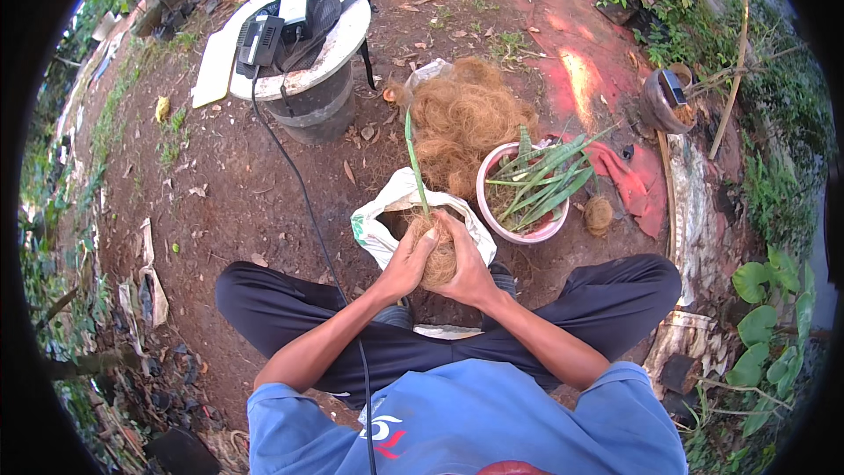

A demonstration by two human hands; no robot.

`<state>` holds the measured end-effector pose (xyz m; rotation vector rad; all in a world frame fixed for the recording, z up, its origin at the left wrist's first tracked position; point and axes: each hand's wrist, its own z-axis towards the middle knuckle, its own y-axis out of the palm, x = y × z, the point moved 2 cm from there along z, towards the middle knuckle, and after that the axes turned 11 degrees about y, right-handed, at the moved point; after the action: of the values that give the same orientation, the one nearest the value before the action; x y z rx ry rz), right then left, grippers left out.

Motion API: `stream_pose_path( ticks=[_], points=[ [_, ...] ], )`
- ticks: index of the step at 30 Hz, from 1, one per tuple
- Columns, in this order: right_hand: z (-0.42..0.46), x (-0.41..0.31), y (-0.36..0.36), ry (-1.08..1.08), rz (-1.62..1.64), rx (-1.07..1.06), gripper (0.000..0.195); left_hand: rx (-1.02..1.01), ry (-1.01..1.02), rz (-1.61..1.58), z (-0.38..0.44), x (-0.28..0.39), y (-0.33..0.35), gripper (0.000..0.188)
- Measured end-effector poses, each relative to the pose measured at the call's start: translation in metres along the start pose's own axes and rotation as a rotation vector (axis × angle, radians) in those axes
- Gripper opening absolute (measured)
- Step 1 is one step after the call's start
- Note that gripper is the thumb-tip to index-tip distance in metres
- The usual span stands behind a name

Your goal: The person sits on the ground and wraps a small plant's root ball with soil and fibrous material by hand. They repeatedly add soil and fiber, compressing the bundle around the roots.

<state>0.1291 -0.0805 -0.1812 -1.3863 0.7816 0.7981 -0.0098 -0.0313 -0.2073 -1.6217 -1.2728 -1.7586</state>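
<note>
Both of my hands are wrapped around a ball of brown coconut fibre (440, 265) with a single upright snake plant leaf (415, 161) standing out of its top. My left hand (407, 262) presses its left side, and my right hand (468, 267) cups its right side and underside. Just beyond the hands is an open white sack (386, 201) with dark material inside. Behind the sack lies a loose heap of coconut fibre (475, 112). A pink pot (481, 194) to the right holds several cut snake plant leaves (544, 181). Beside it rests another fibre ball (599, 216).
A dark bucket (316, 115) at the back left carries a white round top (356, 20) with electronic devices (260, 39). A black cable (304, 191) runs from there across my left leg. Red cloth (626, 178) and a pot (649, 105) holding a small device are at right.
</note>
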Motion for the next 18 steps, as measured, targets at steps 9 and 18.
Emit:
stream_pose_path(
  ticks=[9, 18],
  points=[
    [0.003, 0.001, -0.009, 0.014, -0.066, 0.05, 0.102, -0.035, 0.124, 0.654, 0.001, 0.013, -0.007, 0.063],
    [-0.001, 0.004, -0.001, -0.04, -0.128, 0.031, 0.099, 0.027, 0.057, 0.329, -0.006, 0.005, 0.007, 0.062]
  ],
)
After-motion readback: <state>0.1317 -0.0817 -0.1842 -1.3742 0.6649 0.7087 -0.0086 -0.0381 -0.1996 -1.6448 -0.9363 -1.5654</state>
